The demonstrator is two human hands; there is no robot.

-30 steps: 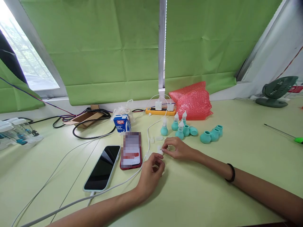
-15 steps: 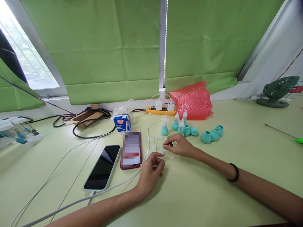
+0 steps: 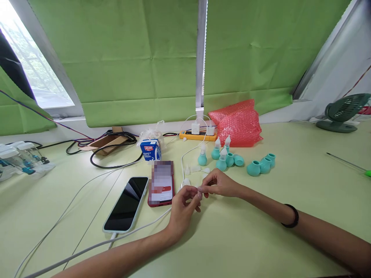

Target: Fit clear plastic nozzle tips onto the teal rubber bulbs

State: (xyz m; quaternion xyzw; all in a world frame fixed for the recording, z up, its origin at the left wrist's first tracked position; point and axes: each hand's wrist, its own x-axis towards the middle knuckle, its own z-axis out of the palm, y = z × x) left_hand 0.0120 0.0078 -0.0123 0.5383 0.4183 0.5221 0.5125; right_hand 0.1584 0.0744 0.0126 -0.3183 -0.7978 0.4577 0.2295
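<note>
My left hand (image 3: 183,208) and my right hand (image 3: 219,183) meet fingertip to fingertip above the pale green table (image 3: 261,231), both pinched on a small clear plastic piece (image 3: 199,189). A few more clear plastic pieces (image 3: 196,169) lie on the table just behind my hands. Behind them stand teal rubber bulbs with white tips (image 3: 216,152), and more teal bulbs without tips (image 3: 261,166) lie to the right. A black band circles my right wrist.
A black phone (image 3: 126,204) on a white cable and a red phone (image 3: 161,184) lie left of my hands. A milk carton (image 3: 150,150), power strip (image 3: 197,135), red bubble-wrap bag (image 3: 236,122), cardboard box (image 3: 100,143), black cables, a green fan (image 3: 342,112) and a screwdriver (image 3: 350,165) ring the table.
My right hand drew back from the table toward my left hand, and both now pinch the small clear piece together, slightly raised.
</note>
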